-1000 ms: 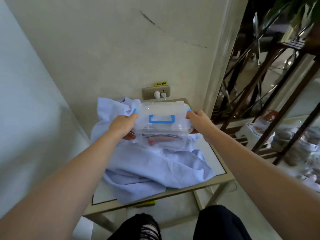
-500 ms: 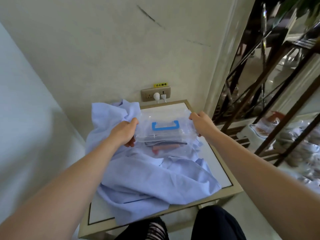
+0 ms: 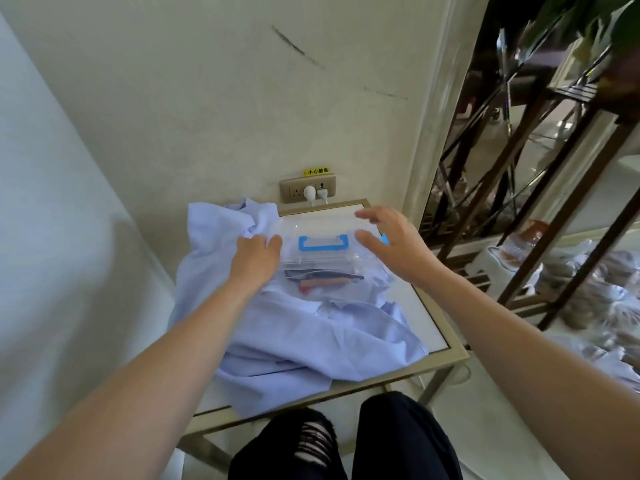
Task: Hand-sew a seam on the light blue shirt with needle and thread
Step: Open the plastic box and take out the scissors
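A crumpled light blue shirt (image 3: 311, 344) covers most of a small white-topped table (image 3: 420, 306). On the shirt sits a clear plastic box (image 3: 318, 225) with a blue handle; a dark tool and a reddish one show through its front wall. My left hand (image 3: 254, 263) grips the box's left end, thumb on the lid. My right hand (image 3: 388, 242) hovers just off the box's right end with fingers spread and holds nothing. No needle or thread can be made out.
A wall socket (image 3: 308, 190) with two white plugs is right behind the table. A dark metal rack (image 3: 540, 174) stands to the right, with clutter on the floor beyond. My knees in black trousers (image 3: 346, 441) are at the table's front edge.
The box, held at both ends before, has come down onto the shirt. My right hand has let go of its right end and opened; my left hand still holds the left end.
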A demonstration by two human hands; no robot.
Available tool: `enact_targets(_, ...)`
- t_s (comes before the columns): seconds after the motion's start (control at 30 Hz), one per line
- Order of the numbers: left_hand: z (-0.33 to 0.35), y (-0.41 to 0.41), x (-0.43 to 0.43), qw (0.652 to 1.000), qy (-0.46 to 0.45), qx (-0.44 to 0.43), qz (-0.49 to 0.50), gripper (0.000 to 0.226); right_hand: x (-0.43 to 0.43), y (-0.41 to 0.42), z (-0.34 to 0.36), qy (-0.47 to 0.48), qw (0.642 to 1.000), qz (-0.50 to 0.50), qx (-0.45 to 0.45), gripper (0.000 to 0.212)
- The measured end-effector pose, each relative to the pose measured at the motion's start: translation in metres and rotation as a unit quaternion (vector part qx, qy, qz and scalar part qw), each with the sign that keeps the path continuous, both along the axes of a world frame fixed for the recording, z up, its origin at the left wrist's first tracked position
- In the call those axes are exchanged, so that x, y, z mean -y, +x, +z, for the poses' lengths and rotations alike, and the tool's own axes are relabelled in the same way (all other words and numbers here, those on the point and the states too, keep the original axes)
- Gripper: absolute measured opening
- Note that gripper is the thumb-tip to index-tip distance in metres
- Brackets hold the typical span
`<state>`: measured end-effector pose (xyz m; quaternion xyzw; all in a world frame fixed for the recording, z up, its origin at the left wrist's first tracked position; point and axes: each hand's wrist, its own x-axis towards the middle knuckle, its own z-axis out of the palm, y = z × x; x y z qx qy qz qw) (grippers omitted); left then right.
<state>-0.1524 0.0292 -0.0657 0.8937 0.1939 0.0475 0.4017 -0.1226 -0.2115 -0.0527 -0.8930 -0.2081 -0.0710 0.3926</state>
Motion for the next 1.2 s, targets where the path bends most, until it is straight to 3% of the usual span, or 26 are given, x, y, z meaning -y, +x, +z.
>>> enact_targets(0.07,0.002,-0.008,0.004,0.998,-0.056,-0.008,-0.002,0.048,0.003,-0.014,0.006,-0.138,0.985,0.094,-0.048,0.039)
enact_targets(0.13,0.004,-0.019,0.008,0.998,-0.056,-0.029,-0.012,0.05,0.008,-0.02,0.003,-0.208,0.971,0.108,-0.046,0.038)
enact_targets(0.3,0.004,-0.04,0.01,0.992,-0.112,-0.045,-0.039,0.068,0.011,-0.039,0.0,-0.206,0.976,0.06,0.019,0.025)
enact_targets(0.37,0.002,-0.045,0.008,0.991,-0.126,-0.037,-0.035,0.063,0.009,-0.045,-0.001,-0.185,0.981,0.039,0.051,0.02)
enact_targets(0.53,0.012,-0.045,0.015,0.98,-0.199,-0.027,-0.02,0.048,0.003,-0.048,0.004,-0.111,0.983,0.017,0.147,0.016)
enact_targets(0.6,0.011,-0.039,0.016,0.978,-0.206,-0.037,-0.007,0.059,-0.002,-0.044,0.007,-0.064,0.989,0.003,0.135,0.016)
enact_targets(0.7,0.0,-0.031,0.017,0.996,-0.059,-0.069,0.003,0.073,-0.005,-0.036,0.025,0.11,0.988,-0.06,0.085,0.017)
enact_targets(0.8,0.002,-0.031,0.023,0.993,0.112,0.04,0.024,0.056,0.001,-0.026,0.045,0.272,0.949,-0.156,0.015,0.016)
enact_targets(0.87,0.006,-0.033,0.029,0.972,0.181,0.139,-0.056,0.045,0.011,-0.019,0.049,0.347,0.913,-0.214,-0.008,0.021)
enact_targets(0.9,0.009,-0.034,0.034,0.963,0.175,0.143,-0.144,0.043,0.017,-0.016,0.047,0.372,0.897,-0.238,-0.023,0.027)
enact_targets(1.0,0.01,-0.042,0.054,0.908,0.181,0.018,-0.377,0.042,0.038,-0.01,0.036,0.402,0.865,-0.289,-0.084,0.037)
enact_targets(1.03,0.009,-0.041,0.06,0.894,0.208,0.023,-0.397,0.048,0.043,-0.01,0.034,0.418,0.853,-0.296,-0.1,0.038)
enact_targets(1.2,0.006,-0.029,0.067,0.908,0.224,0.079,-0.346,0.055,0.049,-0.018,0.043,0.49,0.819,-0.247,-0.168,0.035)
